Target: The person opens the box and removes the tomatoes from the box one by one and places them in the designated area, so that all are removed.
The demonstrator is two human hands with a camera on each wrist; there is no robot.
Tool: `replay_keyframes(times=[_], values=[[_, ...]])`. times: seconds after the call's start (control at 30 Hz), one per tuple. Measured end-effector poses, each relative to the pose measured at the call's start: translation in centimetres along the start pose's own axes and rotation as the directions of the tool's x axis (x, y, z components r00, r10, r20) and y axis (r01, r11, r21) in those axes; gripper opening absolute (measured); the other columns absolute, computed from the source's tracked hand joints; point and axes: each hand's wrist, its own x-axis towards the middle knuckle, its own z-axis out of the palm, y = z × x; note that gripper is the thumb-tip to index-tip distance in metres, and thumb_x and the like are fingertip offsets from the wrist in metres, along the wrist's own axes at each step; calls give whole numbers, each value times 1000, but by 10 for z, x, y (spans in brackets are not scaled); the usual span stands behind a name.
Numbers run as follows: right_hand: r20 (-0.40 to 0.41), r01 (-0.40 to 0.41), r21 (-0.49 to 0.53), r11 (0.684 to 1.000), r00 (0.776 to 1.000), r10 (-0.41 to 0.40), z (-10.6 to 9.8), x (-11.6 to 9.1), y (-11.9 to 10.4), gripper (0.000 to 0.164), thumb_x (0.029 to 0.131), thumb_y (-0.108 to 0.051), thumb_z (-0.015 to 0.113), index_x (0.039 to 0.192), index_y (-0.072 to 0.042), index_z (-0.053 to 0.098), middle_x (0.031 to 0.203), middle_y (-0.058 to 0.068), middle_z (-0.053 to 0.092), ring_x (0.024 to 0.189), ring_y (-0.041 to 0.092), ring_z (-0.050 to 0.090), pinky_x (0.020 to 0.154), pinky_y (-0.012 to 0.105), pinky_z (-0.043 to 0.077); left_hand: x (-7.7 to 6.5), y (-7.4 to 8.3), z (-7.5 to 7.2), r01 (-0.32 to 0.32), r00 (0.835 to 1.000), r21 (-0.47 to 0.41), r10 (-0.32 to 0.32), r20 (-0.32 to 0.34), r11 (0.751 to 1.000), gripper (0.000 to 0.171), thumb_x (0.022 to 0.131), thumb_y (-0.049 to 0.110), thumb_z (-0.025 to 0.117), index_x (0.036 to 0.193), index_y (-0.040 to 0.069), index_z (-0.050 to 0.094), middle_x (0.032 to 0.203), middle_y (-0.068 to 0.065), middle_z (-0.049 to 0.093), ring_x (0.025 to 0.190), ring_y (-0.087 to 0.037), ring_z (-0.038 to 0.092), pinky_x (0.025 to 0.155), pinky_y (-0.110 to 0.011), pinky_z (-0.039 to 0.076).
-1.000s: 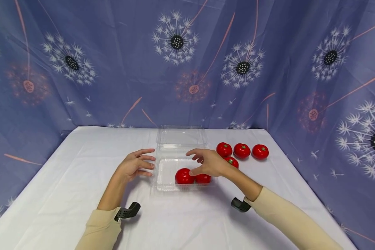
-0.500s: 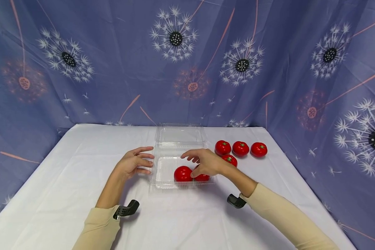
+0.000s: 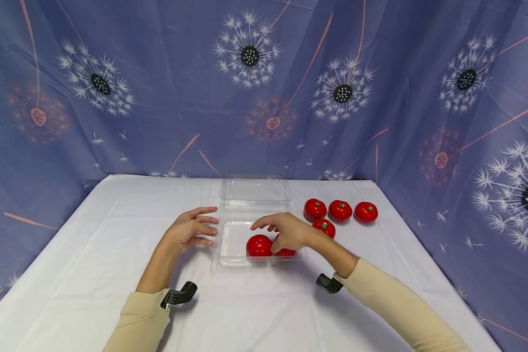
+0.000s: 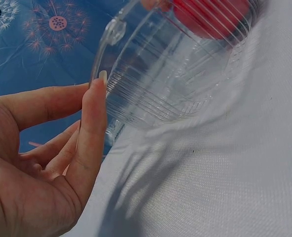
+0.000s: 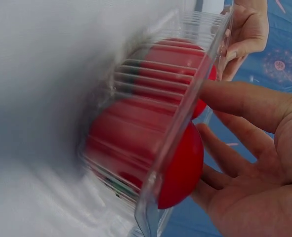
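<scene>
My right hand (image 3: 291, 231) hovers over the clear plastic box (image 3: 233, 237), its fingers loosely bent and holding nothing. Below it, two red tomatoes lie side by side in the box: the left tomato (image 3: 259, 246) shows well, while the hand partly covers the right tomato (image 3: 286, 252). The right wrist view has the thumb (image 5: 239, 96) close to the tomatoes and the other fingers behind the nearer tomato (image 5: 185, 168). At the box's left side is my left hand (image 3: 187, 231), fingers extended, their tips right at the rim (image 4: 106, 54).
The transparent lid (image 3: 257, 189) is folded back behind the box. Right of the box, a row of tomatoes stands on the white cloth, ending in the far right tomato (image 3: 366, 212). Another tomato (image 3: 324, 228) sits in front, beside my right forearm. A patterned blue curtain (image 3: 171, 98) hangs behind.
My right hand has shifted a little left over the two tomatoes, covering more of the right one. The left hand stays at the box's rim. The head view has moved slightly.
</scene>
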Motion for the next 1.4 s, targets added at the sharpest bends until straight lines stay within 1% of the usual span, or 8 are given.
replay_keyframes(times=[0.17,0.3,0.4,0.63,0.83,1.03,1.17,1.4], values=[[11,-3,-20,1000,1000,4,5,3,1,64,74,8,78,132,-17,67,136,4,65,117,31,61,93,37,58,-1,0,0,-1,1000,-3,1,1,1000,78,86,-10,67,156,2,35,121,-15,64,85,-21,73,66,-34,65],[17,-20,-30,999,1000,20,7,5,0,65,74,8,78,132,-19,67,134,1,66,116,29,61,94,41,57,-1,0,0,-3,1000,-7,3,0,1000,77,86,-10,67,155,2,36,121,-14,65,84,-20,73,66,-33,65],[22,-21,-30,999,1000,22,8,5,-1,66,74,8,78,133,-18,67,132,1,66,116,29,61,94,41,58,-1,0,0,-4,1000,-10,4,0,1000,77,86,-10,66,156,1,35,120,-13,65,83,-20,73,65,-33,65],[44,-32,-20,999,998,33,11,6,0,68,73,11,77,133,-19,67,129,1,67,113,28,61,91,37,58,-1,0,0,-4,1000,-11,4,1,1000,78,86,-11,67,156,1,35,119,-13,65,82,-19,72,65,-33,65],[52,-38,-19,999,998,39,12,7,0,68,72,11,79,131,-19,68,124,1,68,107,24,62,88,35,58,-1,-1,0,-5,1000,-13,4,-1,1000,78,85,-10,68,155,2,36,117,-12,66,82,-20,73,64,-33,65],[53,-15,-21,1000,998,16,14,8,3,67,70,10,81,130,-19,69,122,1,69,101,22,61,84,32,57,-1,-1,0,-2,1000,-8,2,1,1000,80,85,-10,68,156,1,34,117,-11,67,81,-18,72,64,-33,65],[52,-23,-19,1000,998,24,14,9,4,67,71,10,81,129,-20,69,121,0,69,101,22,61,85,32,57,-1,-1,-1,-7,1000,-10,7,5,1000,80,85,-10,68,156,1,34,117,-11,67,80,-18,72,64,-33,65],[57,-33,-35,999,998,35,14,10,6,68,71,9,81,131,-20,67,123,1,69,101,22,61,88,34,57,1,-2,0,-5,1000,-20,5,2,1000,80,83,-11,70,155,0,35,115,-10,68,78,-17,73,63,-33,65]])
